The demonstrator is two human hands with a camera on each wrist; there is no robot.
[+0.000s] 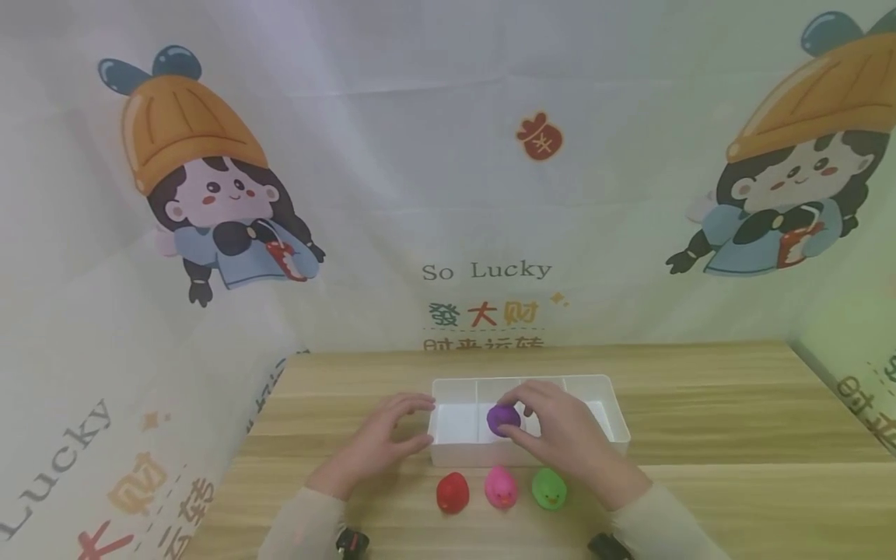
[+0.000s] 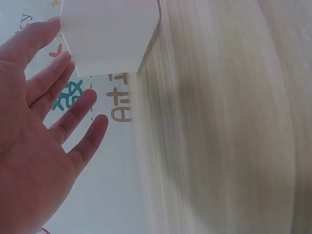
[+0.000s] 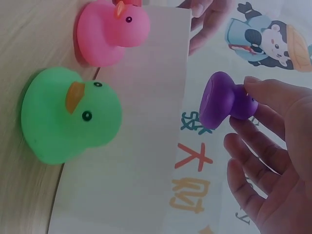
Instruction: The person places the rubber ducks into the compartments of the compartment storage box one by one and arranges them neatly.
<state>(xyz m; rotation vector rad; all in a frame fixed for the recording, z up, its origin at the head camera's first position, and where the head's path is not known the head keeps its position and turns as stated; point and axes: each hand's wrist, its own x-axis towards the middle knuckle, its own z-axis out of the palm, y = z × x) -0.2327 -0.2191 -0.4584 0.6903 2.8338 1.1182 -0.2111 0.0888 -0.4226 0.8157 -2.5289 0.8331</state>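
A purple rubber duck [image 1: 502, 421] is pinched between the thumb and fingers of my right hand [image 1: 563, 428], over the second compartment from the left of a white divided box [image 1: 521, 455]. The right wrist view shows the purple duck [image 3: 217, 101] gripped by its head, its flat base turned away from the palm. At the box's left end, my left hand [image 1: 388, 437] has its thumb and fingertips right at the wall. Its fingers are spread and fairly straight beside the white box [image 2: 109, 39] in the left wrist view.
In front of the box, a red toy [image 1: 453, 493], a pink rubber duck [image 1: 501, 488] and a green rubber duck [image 1: 549, 489] stand in a row on the wooden table [image 1: 700, 420]. A printed cloth [image 1: 392, 155] hangs behind and at the sides.
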